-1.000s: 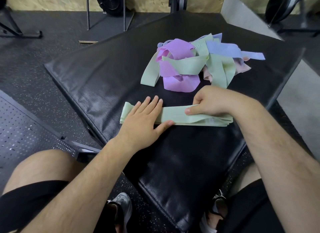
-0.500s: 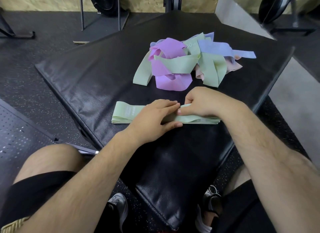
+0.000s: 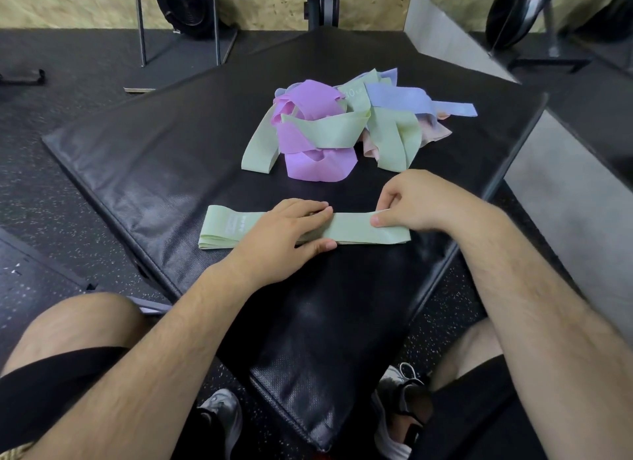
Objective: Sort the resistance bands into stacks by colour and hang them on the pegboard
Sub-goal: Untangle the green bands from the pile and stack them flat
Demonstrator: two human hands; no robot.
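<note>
A flat stack of pale green resistance bands lies across the black mat in front of me. My left hand rests on the stack's middle, fingers along the far edge and thumb at the near edge. My right hand pinches the top band near the stack's right end between thumb and fingers. Behind them sits a tangled heap of bands: purple, green, blue and a little pink. No pegboard with bands is in view.
The mat's near corner points between my knees and shoes. A perforated dark panel lies at the left on the speckled rubber floor. Metal stands and black weight plates line the far wall. A grey slab runs along the right.
My left hand slid right from the stack's left part to its middle and curled its fingers. My right hand shifted toward the right end, still pinching the top band.
</note>
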